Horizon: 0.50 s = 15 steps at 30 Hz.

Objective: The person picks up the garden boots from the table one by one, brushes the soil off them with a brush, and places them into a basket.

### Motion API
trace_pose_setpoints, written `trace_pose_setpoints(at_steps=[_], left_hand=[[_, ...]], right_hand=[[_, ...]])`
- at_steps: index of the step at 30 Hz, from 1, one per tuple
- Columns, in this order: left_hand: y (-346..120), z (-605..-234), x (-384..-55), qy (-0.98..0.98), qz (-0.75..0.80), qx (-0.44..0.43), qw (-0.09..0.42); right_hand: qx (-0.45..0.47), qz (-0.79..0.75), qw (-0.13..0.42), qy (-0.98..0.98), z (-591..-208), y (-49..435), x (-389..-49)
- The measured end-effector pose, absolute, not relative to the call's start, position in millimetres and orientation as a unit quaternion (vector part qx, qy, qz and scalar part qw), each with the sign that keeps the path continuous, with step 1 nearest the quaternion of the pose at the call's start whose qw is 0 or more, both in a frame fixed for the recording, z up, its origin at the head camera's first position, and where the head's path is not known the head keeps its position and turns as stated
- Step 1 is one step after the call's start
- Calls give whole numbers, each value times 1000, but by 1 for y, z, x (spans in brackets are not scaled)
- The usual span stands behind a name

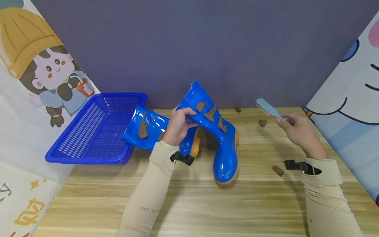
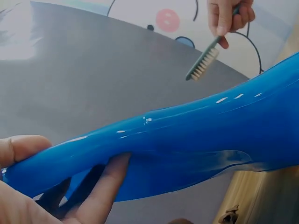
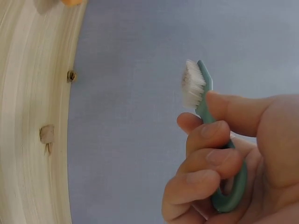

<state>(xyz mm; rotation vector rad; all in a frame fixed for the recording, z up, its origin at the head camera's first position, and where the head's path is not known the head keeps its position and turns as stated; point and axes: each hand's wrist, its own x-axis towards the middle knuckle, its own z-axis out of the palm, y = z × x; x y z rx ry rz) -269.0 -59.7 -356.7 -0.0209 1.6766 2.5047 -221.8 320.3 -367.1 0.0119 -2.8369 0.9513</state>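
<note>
My left hand [image 1: 178, 125] grips the top of a shiny blue rain boot [image 1: 225, 154] by its shaft, thumb on one side and fingers on the other. The boot leans with its toe pointing down toward me, and brown patches [image 1: 209, 114] mark the shaft. Behind my left wrist, a second blue boot [image 1: 154, 121] with brown patches lies on its side, its opening over the basket's rim. On the right, my right hand [image 1: 302, 130] holds a light green scrub brush [image 3: 205, 86] by its looped handle, white bristles exposed, apart from the boot.
A blue plastic basket [image 1: 88, 161] stands at the left of the wooden table [image 1: 201, 210]. Brown flakes [image 1: 277, 170] are scattered on the table's right part. A grey panel [image 1: 201, 42] rises along the back, with cartoon-printed sheets on both sides.
</note>
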Motion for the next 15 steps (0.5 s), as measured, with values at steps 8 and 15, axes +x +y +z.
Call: trace_pose_setpoints(at_steps=[8,15], left_hand=[[-70,-356,-276,543,837,-14,60],[-71,-361,-282,541,839,-25,56]], right_hand=[[13,320,59,-945,-366,314,-223],[12,319,51,-946,-367,314,-224]])
